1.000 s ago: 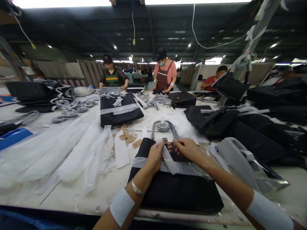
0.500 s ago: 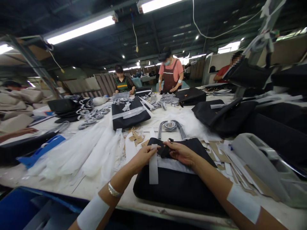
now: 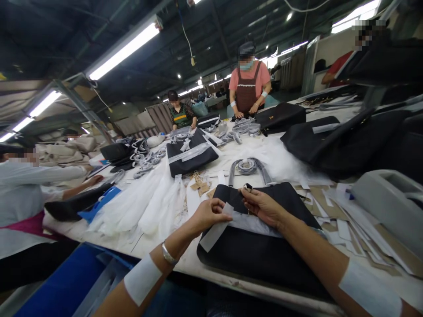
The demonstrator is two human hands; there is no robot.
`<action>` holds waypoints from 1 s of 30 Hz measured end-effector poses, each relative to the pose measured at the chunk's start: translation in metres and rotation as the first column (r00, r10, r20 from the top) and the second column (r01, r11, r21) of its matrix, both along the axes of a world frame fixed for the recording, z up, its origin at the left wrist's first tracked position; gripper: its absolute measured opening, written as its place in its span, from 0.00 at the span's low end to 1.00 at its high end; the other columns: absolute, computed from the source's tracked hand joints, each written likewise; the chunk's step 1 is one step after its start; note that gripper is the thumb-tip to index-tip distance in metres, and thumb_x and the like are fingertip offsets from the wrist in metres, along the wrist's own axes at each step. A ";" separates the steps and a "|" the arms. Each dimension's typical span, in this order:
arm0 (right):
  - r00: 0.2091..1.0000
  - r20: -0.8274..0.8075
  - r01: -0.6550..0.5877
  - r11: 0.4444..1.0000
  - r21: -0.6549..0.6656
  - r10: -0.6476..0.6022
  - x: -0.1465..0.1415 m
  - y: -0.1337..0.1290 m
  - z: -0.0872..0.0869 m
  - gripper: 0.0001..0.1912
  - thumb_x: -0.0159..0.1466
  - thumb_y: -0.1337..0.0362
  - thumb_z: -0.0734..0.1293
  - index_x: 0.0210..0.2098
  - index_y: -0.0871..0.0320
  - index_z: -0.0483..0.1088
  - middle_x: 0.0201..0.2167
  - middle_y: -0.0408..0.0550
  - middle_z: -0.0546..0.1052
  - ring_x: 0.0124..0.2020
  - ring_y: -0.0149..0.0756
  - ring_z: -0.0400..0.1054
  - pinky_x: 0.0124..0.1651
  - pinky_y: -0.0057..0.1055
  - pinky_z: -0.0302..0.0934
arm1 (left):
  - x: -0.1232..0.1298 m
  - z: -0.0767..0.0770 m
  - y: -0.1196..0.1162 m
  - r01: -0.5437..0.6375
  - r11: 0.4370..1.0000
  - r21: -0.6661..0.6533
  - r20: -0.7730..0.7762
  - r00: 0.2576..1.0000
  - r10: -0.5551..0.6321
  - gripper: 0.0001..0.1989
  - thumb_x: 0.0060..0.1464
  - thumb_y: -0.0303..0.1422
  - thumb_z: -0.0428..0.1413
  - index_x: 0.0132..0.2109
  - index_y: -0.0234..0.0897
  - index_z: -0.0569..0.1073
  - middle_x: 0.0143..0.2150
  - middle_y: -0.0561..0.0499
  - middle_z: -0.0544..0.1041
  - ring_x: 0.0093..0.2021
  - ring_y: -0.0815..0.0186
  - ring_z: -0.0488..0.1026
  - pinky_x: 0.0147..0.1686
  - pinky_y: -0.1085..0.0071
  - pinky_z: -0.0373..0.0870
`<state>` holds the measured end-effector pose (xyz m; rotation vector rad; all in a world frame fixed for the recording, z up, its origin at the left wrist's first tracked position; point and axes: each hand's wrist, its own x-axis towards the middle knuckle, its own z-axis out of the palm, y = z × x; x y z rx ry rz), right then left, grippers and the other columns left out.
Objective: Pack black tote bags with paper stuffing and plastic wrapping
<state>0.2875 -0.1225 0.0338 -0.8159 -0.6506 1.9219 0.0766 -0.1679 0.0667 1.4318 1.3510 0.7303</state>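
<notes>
A black handbag (image 3: 261,257) lies flat in front of me, its wrapped handles (image 3: 262,169) pointing away. A band of clear plastic film (image 3: 256,224) crosses its front. My left hand (image 3: 211,215) pinches a translucent white strip (image 3: 214,235) near its upper end, and the strip slants down over the bag's left part. My right hand (image 3: 261,204) is closed at the bag's top edge, its thumb and fingertips on a small metal buckle (image 3: 247,187) on a dark strap. The fingers partly cover that buckle.
White foam sheets (image 3: 132,204) and brown tags (image 3: 200,187) lie left of the bag. Cardboard strips (image 3: 360,229) and a grey tape dispenser (image 3: 390,198) are on the right. Another black bag (image 3: 193,158) lies farther back. Co-workers stand across the table and at the left.
The view has turned left and tilted. The white strip, upright before, now slants to the lower left in my left hand. My right hand stays at the buckle.
</notes>
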 end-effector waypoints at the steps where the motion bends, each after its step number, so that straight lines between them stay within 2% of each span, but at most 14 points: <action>1: 1.000 -0.001 0.003 1.000 -0.002 -0.003 0.000 0.000 0.000 0.05 0.58 0.69 0.75 0.34 0.60 0.78 0.29 0.42 0.77 0.26 0.22 0.70 0.28 0.14 0.69 | 0.001 0.000 0.001 0.004 1.000 0.004 -0.006 1.000 -0.004 0.21 0.37 0.38 0.72 0.36 0.34 0.74 0.28 0.53 0.76 0.27 0.70 0.71 0.27 0.76 0.64; 10: 0.998 -0.002 0.065 0.997 0.032 -0.065 -0.001 0.003 -0.004 0.06 0.57 0.67 0.76 0.34 0.59 0.79 0.30 0.43 0.78 0.26 0.22 0.69 0.25 0.13 0.65 | 0.004 0.005 0.001 0.040 0.999 -0.034 0.020 0.999 -0.039 0.21 0.39 0.38 0.71 0.38 0.33 0.75 0.28 0.53 0.76 0.26 0.70 0.72 0.28 0.76 0.65; 15: 0.998 0.035 0.056 0.998 0.039 -0.057 -0.002 0.002 -0.005 0.07 0.55 0.66 0.76 0.35 0.59 0.79 0.31 0.44 0.79 0.26 0.23 0.69 0.25 0.15 0.63 | 0.004 0.005 0.004 0.032 0.997 -0.064 0.050 0.998 -0.029 0.22 0.39 0.38 0.71 0.40 0.33 0.75 0.29 0.52 0.78 0.27 0.70 0.73 0.28 0.76 0.67; 22: 0.995 0.093 0.015 0.995 0.103 -0.024 -0.003 0.000 -0.007 0.12 0.52 0.62 0.78 0.36 0.58 0.80 0.36 0.46 0.80 0.30 0.26 0.70 0.28 0.17 0.62 | 0.011 0.008 0.015 -0.026 0.996 -0.085 0.036 0.999 0.029 0.18 0.42 0.40 0.70 0.38 0.34 0.77 0.30 0.49 0.81 0.26 0.67 0.76 0.29 0.75 0.69; 27: 0.996 0.095 -0.012 0.994 0.104 0.002 -0.006 -0.002 -0.010 0.13 0.53 0.62 0.78 0.35 0.61 0.79 0.33 0.47 0.80 0.30 0.27 0.71 0.31 0.19 0.64 | 0.021 0.006 0.027 -0.009 0.998 -0.062 0.064 0.998 0.013 0.18 0.43 0.42 0.69 0.36 0.34 0.77 0.30 0.47 0.82 0.27 0.66 0.77 0.29 0.74 0.70; 30: 0.981 0.195 -0.014 0.996 0.089 -0.004 -0.005 0.000 -0.008 0.13 0.58 0.57 0.75 0.29 0.63 0.76 0.25 0.48 0.77 0.24 0.27 0.69 0.27 0.22 0.65 | 0.020 0.005 0.031 -0.003 0.998 -0.058 0.069 0.998 0.007 0.19 0.42 0.42 0.70 0.36 0.33 0.76 0.30 0.46 0.82 0.27 0.66 0.77 0.30 0.74 0.69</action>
